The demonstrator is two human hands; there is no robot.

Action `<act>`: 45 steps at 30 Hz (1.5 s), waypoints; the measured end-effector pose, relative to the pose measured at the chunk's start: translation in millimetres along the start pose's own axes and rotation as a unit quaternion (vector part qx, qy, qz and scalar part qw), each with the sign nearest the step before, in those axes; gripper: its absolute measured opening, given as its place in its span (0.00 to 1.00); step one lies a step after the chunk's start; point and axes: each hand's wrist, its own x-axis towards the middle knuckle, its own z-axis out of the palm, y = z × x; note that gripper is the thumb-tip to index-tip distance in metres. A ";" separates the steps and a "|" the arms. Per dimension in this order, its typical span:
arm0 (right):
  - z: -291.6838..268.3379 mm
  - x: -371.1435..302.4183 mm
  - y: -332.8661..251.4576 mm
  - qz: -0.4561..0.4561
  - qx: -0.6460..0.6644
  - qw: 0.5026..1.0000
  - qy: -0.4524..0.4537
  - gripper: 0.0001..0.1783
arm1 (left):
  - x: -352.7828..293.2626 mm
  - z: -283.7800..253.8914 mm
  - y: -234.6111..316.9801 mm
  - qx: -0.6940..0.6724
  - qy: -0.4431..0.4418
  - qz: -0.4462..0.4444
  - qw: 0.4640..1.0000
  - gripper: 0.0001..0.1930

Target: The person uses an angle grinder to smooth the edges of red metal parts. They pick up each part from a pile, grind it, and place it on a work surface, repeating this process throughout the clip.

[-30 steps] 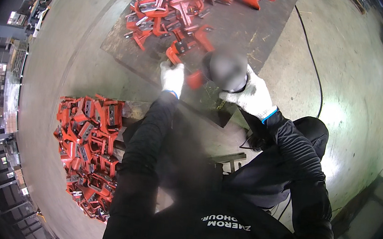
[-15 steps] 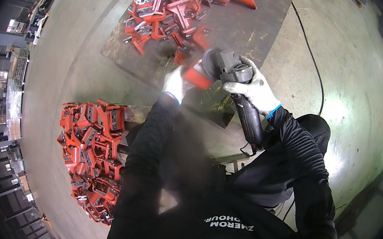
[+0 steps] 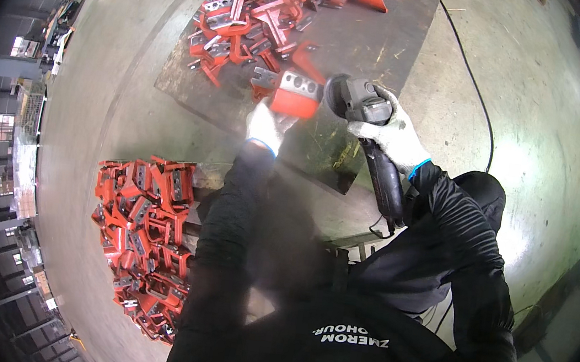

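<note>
My left hand [image 3: 266,125], in a white glove with a blue cuff edge, grips a red metal bracket [image 3: 295,101]. The bracket's bare grey face with round holes is turned up. My right hand [image 3: 397,130], gloved the same way, is wrapped round a black angle grinder [image 3: 381,170]. The grinder's disc [image 3: 336,95] stands just right of the bracket, with a narrow gap that is hard to judge. Behind the held part, several more red brackets [image 3: 273,18] lie heaped on a dark metal plate [image 3: 378,62].
A second pile of red brackets [image 3: 145,229] sits at the left, beside my left forearm. A black cable [image 3: 474,80] runs across the concrete floor [image 3: 549,103] on the right. My bent knee [image 3: 478,195] is below the grinder. Shelving and windows line the far left.
The disc has come away from the bracket, moving slightly right with my right hand. The bracket has turned so its holed grey face shows, and my left hand has barely shifted.
</note>
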 end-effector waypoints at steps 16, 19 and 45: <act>34.3 -0.1 -17.1 -0.135 -0.162 0.978 0.003 0.57 | -12.0 31.5 -31.8 -0.019 -0.005 -0.080 0.997 0.18; 26.6 -0.2 -11.5 -0.145 -0.169 0.975 -0.002 0.57 | -10.4 27.5 -30.6 -0.015 -0.025 -0.061 0.998 0.18; 0.1 -5.4 -2.6 -0.160 -0.147 0.976 -0.007 0.57 | -19.2 -1.0 17.8 -0.052 -0.070 -0.101 0.991 0.22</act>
